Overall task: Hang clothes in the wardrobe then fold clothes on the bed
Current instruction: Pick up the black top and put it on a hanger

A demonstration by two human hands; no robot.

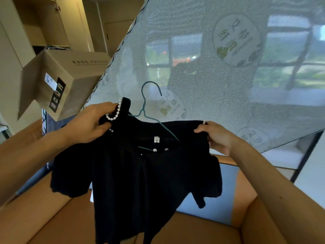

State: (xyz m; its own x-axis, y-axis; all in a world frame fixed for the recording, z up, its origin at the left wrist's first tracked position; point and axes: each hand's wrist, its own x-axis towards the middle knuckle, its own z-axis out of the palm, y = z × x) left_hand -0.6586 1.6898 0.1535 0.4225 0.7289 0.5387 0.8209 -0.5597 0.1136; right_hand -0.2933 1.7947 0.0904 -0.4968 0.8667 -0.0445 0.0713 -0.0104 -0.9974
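two hands on the garment here: our left hand [88, 120] has its fingers curled round the pearl-edged collar [116, 111] of the black top [140, 182], and our right hand [218, 136] pinches the opposite shoulder, thumb in front, fingers tucked behind the cloth. the top is held up in the air between them, spread wide, short sleeves drooping on either side, hem hanging down over the open cardboard box [249, 217] below us. a thin teal wire hanger [144, 104] is partly in the neck: the hook pokes up above the collar, one arm slants down inside the neckline toward our right side, and the rest we lose in the dark fabric. a small white label [156, 139] shows inside the neck, with two pale buttons just beneath it.

now the containers. the open box has brown flaps spread to our left and right; the top covers most of its inside, so we cannot say what lies in it. a second cardboard box [58, 80] sits up at the left, tilted in our wide view, with a white sticker and a dark printed strip on its side; its contents are unseen. behind it stands a pale cupboard [52, 23], blurred.

straight ahead a grey mesh net [193, 67] with round printed badges fills the view, and a window [290, 55] shows hazily through it. the badge print is too soft to read, and our forearms are cut off at the frame's edges.
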